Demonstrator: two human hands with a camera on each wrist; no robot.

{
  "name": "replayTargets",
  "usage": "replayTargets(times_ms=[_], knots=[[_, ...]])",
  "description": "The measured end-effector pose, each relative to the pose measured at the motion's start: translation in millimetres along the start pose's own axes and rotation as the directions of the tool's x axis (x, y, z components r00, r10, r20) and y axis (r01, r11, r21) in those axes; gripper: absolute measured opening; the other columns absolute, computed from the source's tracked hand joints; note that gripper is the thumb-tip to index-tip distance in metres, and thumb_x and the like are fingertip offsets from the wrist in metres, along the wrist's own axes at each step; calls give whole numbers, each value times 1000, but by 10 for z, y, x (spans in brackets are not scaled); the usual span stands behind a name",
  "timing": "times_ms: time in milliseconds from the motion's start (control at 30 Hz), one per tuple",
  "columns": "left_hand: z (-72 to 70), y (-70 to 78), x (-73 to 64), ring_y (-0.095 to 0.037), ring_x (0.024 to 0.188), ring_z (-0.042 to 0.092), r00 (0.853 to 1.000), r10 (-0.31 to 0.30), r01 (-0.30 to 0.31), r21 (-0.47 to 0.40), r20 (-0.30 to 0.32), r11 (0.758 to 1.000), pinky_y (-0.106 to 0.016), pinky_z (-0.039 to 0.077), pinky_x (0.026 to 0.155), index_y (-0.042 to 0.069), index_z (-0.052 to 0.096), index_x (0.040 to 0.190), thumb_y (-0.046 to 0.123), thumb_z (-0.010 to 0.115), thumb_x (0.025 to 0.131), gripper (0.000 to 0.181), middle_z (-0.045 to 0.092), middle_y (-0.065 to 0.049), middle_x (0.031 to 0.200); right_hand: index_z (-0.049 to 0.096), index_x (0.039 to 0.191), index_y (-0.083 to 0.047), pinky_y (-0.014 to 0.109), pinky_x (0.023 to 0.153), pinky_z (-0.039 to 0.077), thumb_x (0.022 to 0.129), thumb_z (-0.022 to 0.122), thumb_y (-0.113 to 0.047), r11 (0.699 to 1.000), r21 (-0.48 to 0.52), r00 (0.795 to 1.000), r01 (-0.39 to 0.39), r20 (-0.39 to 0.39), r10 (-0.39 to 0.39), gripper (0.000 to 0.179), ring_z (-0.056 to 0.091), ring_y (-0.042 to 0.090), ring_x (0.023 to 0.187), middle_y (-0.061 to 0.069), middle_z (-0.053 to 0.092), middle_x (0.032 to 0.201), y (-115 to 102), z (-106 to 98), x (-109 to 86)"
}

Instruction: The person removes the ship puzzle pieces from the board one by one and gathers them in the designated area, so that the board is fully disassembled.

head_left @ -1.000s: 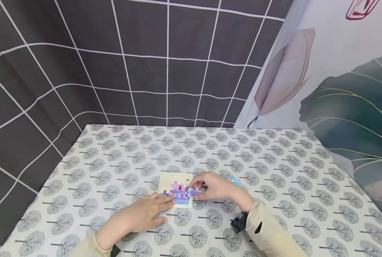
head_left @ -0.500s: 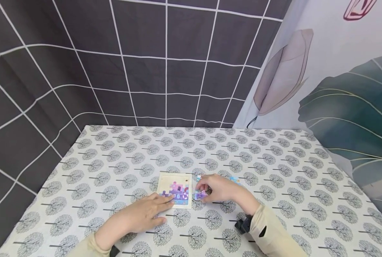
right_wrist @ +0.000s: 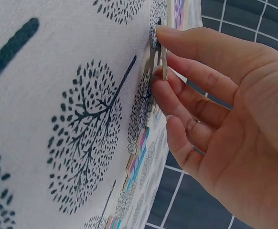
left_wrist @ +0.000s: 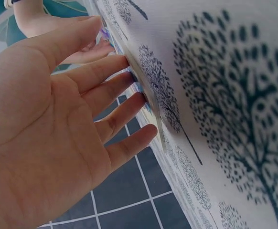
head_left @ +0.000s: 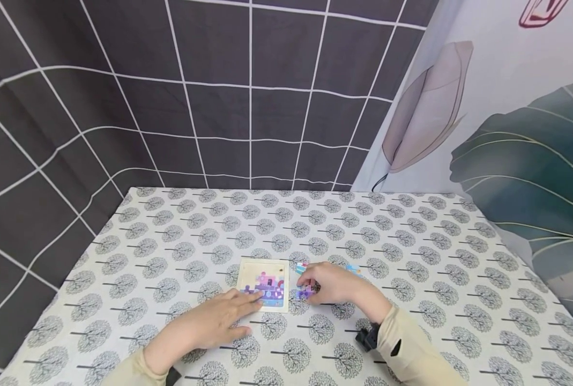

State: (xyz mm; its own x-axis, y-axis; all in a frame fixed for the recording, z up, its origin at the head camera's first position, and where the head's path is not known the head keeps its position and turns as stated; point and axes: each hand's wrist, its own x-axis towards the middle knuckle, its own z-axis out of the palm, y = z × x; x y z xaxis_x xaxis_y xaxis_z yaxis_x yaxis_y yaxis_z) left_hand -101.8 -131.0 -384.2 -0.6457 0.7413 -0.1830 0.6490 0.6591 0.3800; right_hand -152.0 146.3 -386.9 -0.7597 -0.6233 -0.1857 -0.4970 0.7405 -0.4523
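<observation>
A square puzzle tray (head_left: 245,271) with a pale rim lies on the cloth, its lower part filled with purple, pink and blue jigsaw pieces. My left hand (head_left: 216,319) rests straight fingertips on the tray's lower left; the left wrist view shows those fingers (left_wrist: 117,88) extended along the tray edge. Just right of the tray, my right hand (head_left: 336,284) pinches a purple puzzle piece (head_left: 304,294) between thumb and fingers. From the right wrist, that puzzle piece (right_wrist: 165,67) appears edge-on and partly hidden by the fingers. It looks low over the cloth; contact is unclear.
A teal and red puzzle piece (head_left: 300,267) lies beyond the right fingers, and a light-blue piece (head_left: 352,268) lies behind the right hand. The tree-print tablecloth (head_left: 392,225) covers the table. A dark grid curtain (head_left: 218,107) hangs behind it.
My right hand has carried the purple puzzle piece from over the tray's right side to just right of it, uncovering the tray's pieces there. The left hand has stayed put.
</observation>
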Motion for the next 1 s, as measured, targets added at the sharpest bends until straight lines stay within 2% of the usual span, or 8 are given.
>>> replayTargets(times_ms=[200, 400, 533, 667, 867, 1000], knots=[[0, -2, 7, -28, 132, 37, 1000, -6, 6, -7, -5, 1000, -50, 32, 109, 8, 47, 137, 34, 56, 90, 54, 34, -3, 149, 69, 107, -12, 35, 84, 50, 71, 75, -16, 999, -38, 1000, -18, -11, 18, 37, 57, 12, 89, -2, 66, 105, -19, 5, 11], [-1, 20, 14, -28, 133, 35, 1000, -15, 15, -3, 9, 1000, -50, 30, 110, 8, 43, 139, 35, 56, 90, 58, 32, -3, 150, 68, 104, -7, 26, 73, 51, 72, 74, -11, 997, -69, 998, 21, -65, -25, 33, 54, 9, 77, -3, 63, 90, -32, 39, -16], [2, 26, 2, -28, 132, 36, 1000, -16, 16, 0, 9, 1000, -49, 31, 109, 8, 44, 139, 35, 57, 89, 59, 33, -3, 150, 68, 105, -5, 22, 69, 50, 73, 72, -8, 998, -38, 994, 47, -98, -50, 33, 52, 8, 75, -3, 61, 85, -15, 85, -59], [4, 23, -4, -28, 132, 37, 1000, -9, 9, 4, 6, 1000, -49, 32, 109, 8, 44, 138, 35, 57, 89, 58, 34, -3, 149, 67, 110, -6, 23, 73, 52, 76, 71, -10, 997, -41, 993, 60, -103, -64, 34, 54, 7, 80, -1, 63, 94, 15, 121, -97], [4, 20, -10, -27, 132, 36, 1000, -3, 3, -5, 2, 1000, -49, 32, 109, 8, 44, 139, 35, 56, 90, 57, 33, -2, 150, 65, 114, -6, 23, 75, 52, 80, 69, -12, 996, -48, 994, 69, -86, -73, 35, 52, 4, 78, 1, 63, 102, 32, 137, -121], [18, 8, -16, -27, 133, 36, 1000, 2, -2, 3, -4, 1000, -48, 31, 110, 8, 43, 139, 35, 55, 90, 57, 32, -2, 150, 63, 115, -4, 31, 85, 53, 80, 69, -12, 996, -58, 993, 66, -91, -71, 36, 58, 10, 85, 4, 63, 108, 15, 138, -128]])
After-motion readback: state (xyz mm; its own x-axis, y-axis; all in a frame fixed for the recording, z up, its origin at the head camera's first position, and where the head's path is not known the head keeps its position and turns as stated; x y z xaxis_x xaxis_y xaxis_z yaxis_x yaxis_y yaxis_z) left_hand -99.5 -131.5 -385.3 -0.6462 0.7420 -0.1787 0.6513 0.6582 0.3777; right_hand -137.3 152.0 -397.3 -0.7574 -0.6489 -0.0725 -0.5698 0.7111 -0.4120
